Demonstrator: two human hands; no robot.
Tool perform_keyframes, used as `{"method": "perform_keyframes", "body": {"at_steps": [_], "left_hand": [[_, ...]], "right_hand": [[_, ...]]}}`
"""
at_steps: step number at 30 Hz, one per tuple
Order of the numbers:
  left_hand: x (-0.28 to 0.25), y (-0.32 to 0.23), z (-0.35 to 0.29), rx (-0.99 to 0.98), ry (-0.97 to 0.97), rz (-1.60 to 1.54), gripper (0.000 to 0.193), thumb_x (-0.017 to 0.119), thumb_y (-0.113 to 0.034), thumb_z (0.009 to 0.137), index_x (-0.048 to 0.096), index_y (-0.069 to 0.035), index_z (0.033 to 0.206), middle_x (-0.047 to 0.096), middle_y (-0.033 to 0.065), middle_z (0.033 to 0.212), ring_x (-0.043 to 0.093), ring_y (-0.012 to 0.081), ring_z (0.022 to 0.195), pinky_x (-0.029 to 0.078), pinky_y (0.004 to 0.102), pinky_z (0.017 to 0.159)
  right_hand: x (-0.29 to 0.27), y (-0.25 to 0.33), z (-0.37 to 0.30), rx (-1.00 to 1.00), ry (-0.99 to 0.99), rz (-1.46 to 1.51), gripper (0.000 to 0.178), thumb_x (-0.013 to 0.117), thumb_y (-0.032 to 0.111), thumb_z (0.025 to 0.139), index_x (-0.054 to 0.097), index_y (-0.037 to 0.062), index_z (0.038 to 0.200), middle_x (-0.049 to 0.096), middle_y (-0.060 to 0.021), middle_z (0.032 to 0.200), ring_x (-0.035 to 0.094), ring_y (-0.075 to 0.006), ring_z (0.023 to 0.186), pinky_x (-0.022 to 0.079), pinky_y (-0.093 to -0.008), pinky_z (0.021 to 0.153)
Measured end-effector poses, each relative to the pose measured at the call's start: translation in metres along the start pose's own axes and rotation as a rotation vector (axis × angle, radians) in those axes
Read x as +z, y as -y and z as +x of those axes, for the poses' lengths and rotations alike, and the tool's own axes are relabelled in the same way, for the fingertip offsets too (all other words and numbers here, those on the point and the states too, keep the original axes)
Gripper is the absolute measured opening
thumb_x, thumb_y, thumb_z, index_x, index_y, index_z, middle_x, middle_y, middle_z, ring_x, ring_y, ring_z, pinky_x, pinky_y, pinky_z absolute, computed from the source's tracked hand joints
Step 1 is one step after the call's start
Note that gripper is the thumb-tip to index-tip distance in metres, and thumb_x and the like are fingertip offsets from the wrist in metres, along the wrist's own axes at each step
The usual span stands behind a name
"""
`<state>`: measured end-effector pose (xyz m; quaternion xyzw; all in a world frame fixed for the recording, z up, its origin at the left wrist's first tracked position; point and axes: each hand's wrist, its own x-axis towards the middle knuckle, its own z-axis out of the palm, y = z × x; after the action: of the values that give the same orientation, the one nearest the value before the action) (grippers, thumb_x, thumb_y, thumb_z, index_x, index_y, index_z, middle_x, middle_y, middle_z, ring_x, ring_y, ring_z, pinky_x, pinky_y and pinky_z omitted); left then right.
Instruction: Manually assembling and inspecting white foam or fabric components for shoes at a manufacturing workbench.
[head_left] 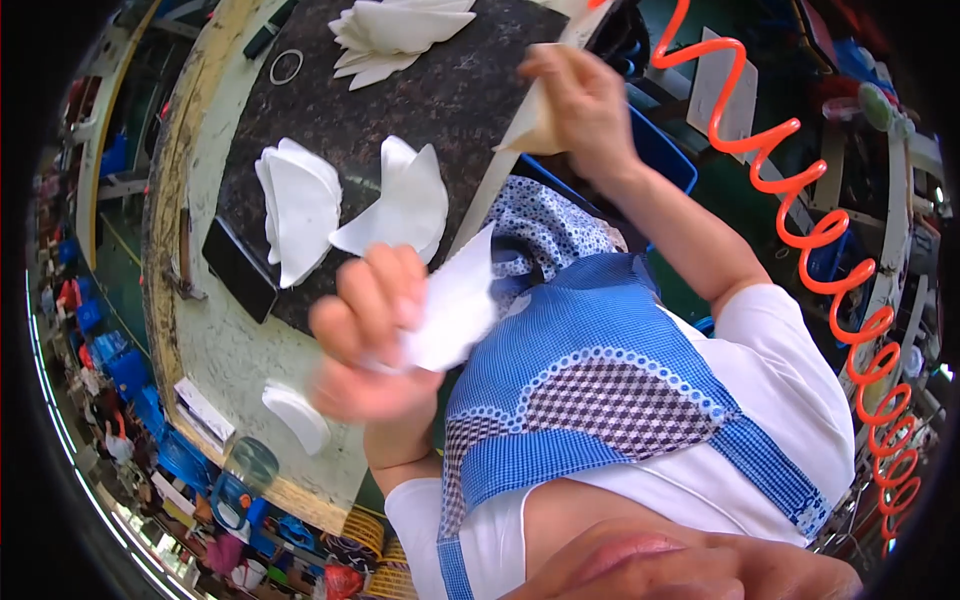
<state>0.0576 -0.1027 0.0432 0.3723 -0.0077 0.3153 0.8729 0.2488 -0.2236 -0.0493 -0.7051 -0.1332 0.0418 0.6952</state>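
Note:
My left hand (pixel 372 330) is closed on a thin white cut piece (pixel 455 315) with a wavy edge, held above the table's near side. My right hand (pixel 585 110) grips a cream-coloured flat piece (pixel 532 128) by the table's right edge; its fingers are partly blurred. Just beyond my left hand, a fanned white piece (pixel 405 205) lies on the dark tabletop (pixel 290 110). To its left rests a stack of curved white pieces (pixel 297 210). Another pile of white pieces (pixel 395 35) sits at the far end.
Beside the stack lies a black phone (pixel 240 268). A small white pile (pixel 296 417) and a pale ring (pixel 286 67) are also on the table. An orange coiled hose (pixel 800 185) hangs at the right. Below my right arm is a blue bin (pixel 670 155).

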Motion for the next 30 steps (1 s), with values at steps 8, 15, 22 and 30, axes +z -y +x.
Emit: {"method": "perform_keyframes", "body": {"at_steps": [8, 15, 22, 30], "left_hand": [[-0.056, -0.027, -0.011, -0.342, -0.092, 0.153, 0.044, 0.045, -0.051, 0.1, 0.047, -0.01, 0.083, 0.054, 0.0103, 0.092, 0.056, 0.0198, 0.076, 0.047, 0.0309, 0.062], [-0.047, -0.032, -0.041, -0.41, 0.332, 1.132, 0.061, 0.069, -0.015, 0.09, 0.04, -0.008, 0.143, 0.064, 0.0138, 0.106, 0.064, 0.0105, 0.075, 0.05, 0.0208, 0.064], [-0.075, -0.045, 0.005, -0.368, -0.181, 0.847, 0.076, 0.077, 0.0, 0.08, 0.036, -0.006, 0.144, 0.068, 0.0066, 0.078, 0.064, 0.0075, 0.066, 0.05, 0.0195, 0.058], [-0.106, -0.021, 0.018, -0.273, -0.167, 1.306, 0.054, 0.077, -0.009, 0.083, 0.049, -0.008, 0.13, 0.068, 0.0068, 0.078, 0.067, 0.0131, 0.066, 0.053, 0.0252, 0.061]], "right_hand": [[-0.082, 0.005, -0.036, 0.095, 0.408, -0.413, 0.033, 0.069, 0.033, 0.091, 0.066, 0.0006, 0.1, 0.065, -0.0031, 0.09, 0.062, -0.0091, 0.074, 0.05, -0.0253, 0.066], [-0.008, 0.058, -0.068, 0.359, 1.305, -0.103, 0.025, 0.075, 0.022, 0.088, 0.071, -0.0004, 0.098, 0.065, -0.0023, 0.072, 0.054, -0.0069, 0.062, 0.043, -0.0243, 0.057], [0.025, 0.045, -0.03, 0.355, 0.961, -0.088, 0.037, 0.078, 0.034, 0.085, 0.072, -0.0013, 0.092, 0.065, -0.0043, 0.066, 0.056, -0.0065, 0.05, 0.042, -0.0185, 0.046], [0.049, 0.034, -0.028, 0.278, 0.901, -0.352, 0.033, 0.075, 0.03, 0.088, 0.071, -0.0026, 0.088, 0.068, -0.0089, 0.069, 0.063, -0.0109, 0.055, 0.05, -0.0219, 0.049]]}}
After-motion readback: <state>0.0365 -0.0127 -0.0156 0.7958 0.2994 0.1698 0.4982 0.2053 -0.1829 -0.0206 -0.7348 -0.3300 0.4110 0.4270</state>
